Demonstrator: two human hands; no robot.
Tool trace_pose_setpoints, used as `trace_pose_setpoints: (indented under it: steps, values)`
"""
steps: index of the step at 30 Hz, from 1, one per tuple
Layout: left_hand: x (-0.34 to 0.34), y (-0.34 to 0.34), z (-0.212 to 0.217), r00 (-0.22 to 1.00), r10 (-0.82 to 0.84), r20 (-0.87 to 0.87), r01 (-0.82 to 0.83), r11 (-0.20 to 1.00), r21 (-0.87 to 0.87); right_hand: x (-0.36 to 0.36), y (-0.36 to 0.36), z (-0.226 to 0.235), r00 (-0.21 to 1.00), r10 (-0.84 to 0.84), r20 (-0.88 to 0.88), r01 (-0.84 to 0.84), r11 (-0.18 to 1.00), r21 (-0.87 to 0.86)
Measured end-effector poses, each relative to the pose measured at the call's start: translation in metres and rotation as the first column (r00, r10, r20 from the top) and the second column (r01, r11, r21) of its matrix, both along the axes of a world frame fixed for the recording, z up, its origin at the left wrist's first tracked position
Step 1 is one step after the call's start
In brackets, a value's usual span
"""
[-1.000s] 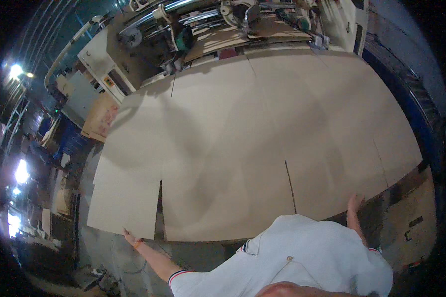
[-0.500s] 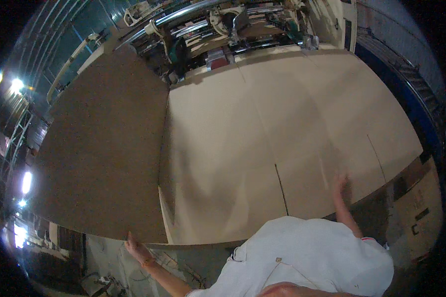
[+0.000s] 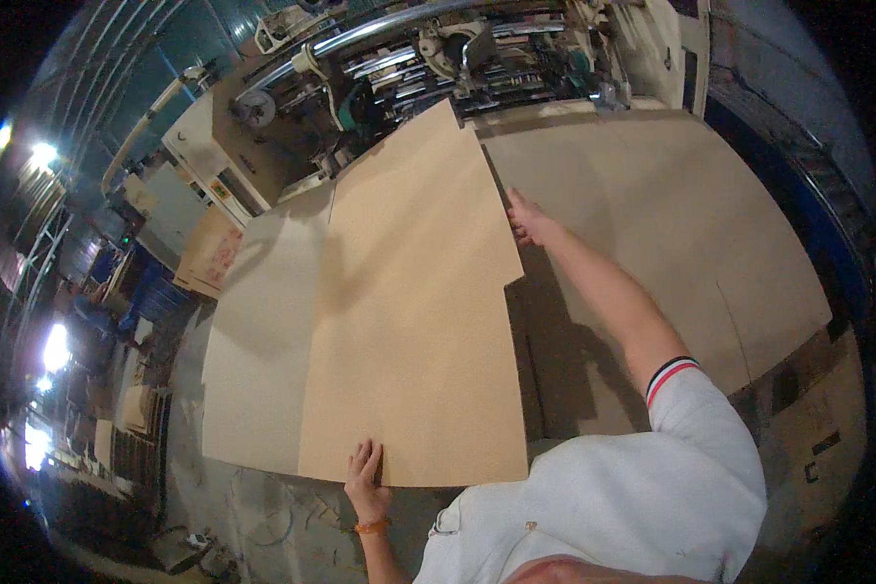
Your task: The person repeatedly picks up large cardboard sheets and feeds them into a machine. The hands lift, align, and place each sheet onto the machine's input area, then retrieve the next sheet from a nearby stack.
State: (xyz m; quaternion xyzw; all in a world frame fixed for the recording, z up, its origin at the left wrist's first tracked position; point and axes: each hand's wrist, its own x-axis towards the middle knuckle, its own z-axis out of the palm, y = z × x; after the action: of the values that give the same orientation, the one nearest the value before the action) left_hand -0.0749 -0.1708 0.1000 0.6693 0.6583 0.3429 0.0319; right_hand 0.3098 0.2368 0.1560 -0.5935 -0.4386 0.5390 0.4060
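A large tan cardboard sheet [image 3: 414,341] has a raised, creased panel leaning across the middle, with a notch in its right edge. My left hand [image 3: 366,487] holds the near edge of this panel, fingers lying on its upper face; the thumb is hidden. Beside the panel's right edge is my right hand [image 3: 529,220], with its fingers pointing up and away. Whether they touch the edge is unclear. A paler cardboard panel [image 3: 255,370] extends to the left. Flat cardboard [image 3: 672,214] with a slit lies shadowed under my right arm.
A machine with metal rollers [image 3: 389,63] and wheels runs along the far side. Its pale housing [image 3: 226,156] stands at the far left, near a printed cardboard piece [image 3: 209,251]. More cardboard [image 3: 827,409] lies at the right. The grey floor [image 3: 253,526] holds scraps.
The dark raised panel at the left has swung to the right and now shows a lit face. My left hand moved right with its near edge; my right hand reached farther away and left.
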Motion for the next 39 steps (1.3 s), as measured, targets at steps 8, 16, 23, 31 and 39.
trace_pose_setpoints:
  steps: [8, 16, 23, 31, 39]
  values:
    - [-0.011, 0.018, -0.02, 0.994, 0.1, 0.054, -0.107, 0.982, 0.156, -0.035, 0.019, -0.028, 0.903, 0.137, -0.408, -0.13, 0.991, 0.043]
    - [-0.028, 0.024, -0.02, 0.969, 0.106, 0.224, -0.155, 0.965, 0.214, -0.066, -0.012, -0.021, 0.742, 0.127, -0.659, -0.06, 0.991, 0.124]
    - [-0.085, 0.021, 0.03, 0.809, -0.035, 0.587, -0.173, 0.94, 0.294, 0.17, -0.139, -0.128, 0.741, -0.565, 0.362, 0.534, 0.823, 0.193]
    - [-0.237, 0.044, 0.129, 0.958, 0.129, 0.254, -0.201, 0.938, 0.282, 0.44, -0.401, -0.304, 0.197, -0.255, 0.947, 0.884, 0.463, -0.059]
    - [-0.327, 0.054, 0.17, 0.963, 0.253, 0.091, -0.269, 0.921, 0.282, 0.496, -0.431, -0.299, -0.056, -0.155, 0.986, 0.881, 0.457, 0.122]
